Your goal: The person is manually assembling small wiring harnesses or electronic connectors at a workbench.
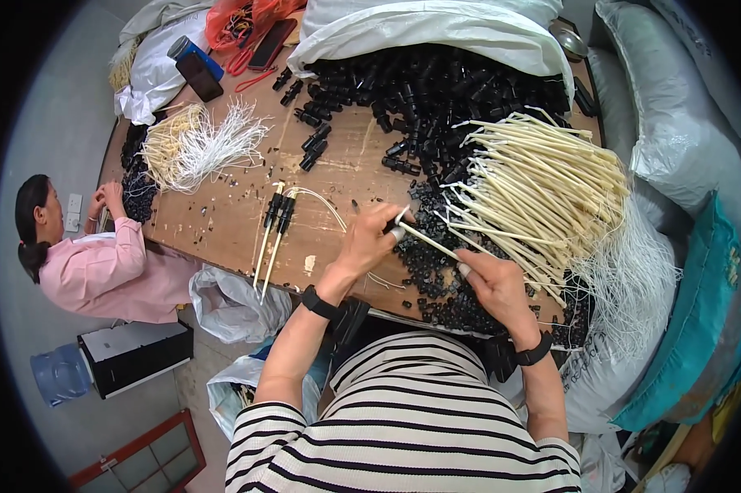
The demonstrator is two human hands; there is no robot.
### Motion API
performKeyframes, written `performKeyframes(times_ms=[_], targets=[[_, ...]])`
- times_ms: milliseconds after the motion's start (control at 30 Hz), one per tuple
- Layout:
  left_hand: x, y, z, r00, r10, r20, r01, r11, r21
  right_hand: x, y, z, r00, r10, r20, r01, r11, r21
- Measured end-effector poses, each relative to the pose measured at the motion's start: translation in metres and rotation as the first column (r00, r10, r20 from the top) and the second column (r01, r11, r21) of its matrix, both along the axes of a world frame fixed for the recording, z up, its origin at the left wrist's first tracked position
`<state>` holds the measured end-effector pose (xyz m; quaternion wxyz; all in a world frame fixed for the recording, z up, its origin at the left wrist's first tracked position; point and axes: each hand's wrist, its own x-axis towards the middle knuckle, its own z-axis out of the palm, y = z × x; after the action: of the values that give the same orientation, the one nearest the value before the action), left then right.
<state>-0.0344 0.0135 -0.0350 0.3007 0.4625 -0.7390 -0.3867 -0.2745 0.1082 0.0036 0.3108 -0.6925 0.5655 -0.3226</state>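
A thin cream tube with a white tip slants between my two hands above the table. My right hand is closed round its lower end. At its upper end my left hand is closed, fingertips pinched at the tip; any small part between them is hidden. Just right of my hands lies a large bundle of similar cream tubes, with white strings trailing off the edge. Beneath the held tube spread small black plastic pieces. Left of my left hand lie two cream tubes fitted with black connectors.
Black connectors spill from a white sack at the back. Another string bundle, phones and a red bag lie far left. A person in pink works at the left edge. Full sacks crowd the right.
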Motion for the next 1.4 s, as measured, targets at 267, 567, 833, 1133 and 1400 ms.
performKeyframes(times_ms=[267,567,833,1133,1400], targets=[[-0.023,0.019,0.022,0.869,-0.288,0.402,0.354,0.930,-0.100,0.010,0.000,0.009,0.877,0.044,-0.479,-0.157,0.968,-0.198],[-0.048,0.041,0.054,0.908,-0.273,0.317,0.380,0.854,-0.355,0.007,-0.003,0.013,0.916,-0.145,-0.374,0.047,0.965,-0.259],[-0.003,0.035,0.032,0.963,0.140,0.230,-0.188,0.961,0.205,-0.029,0.001,0.022,0.661,0.004,0.750,-0.075,0.995,0.062],[-0.025,0.046,0.023,0.993,0.013,-0.113,0.023,0.949,0.313,0.034,0.004,0.003,0.999,-0.028,-0.021,0.029,0.998,0.051],[-0.023,0.053,0.027,0.956,-0.090,0.280,0.099,0.995,-0.016,0.035,0.005,-0.007,0.988,-0.133,-0.080,0.121,0.982,-0.143]])
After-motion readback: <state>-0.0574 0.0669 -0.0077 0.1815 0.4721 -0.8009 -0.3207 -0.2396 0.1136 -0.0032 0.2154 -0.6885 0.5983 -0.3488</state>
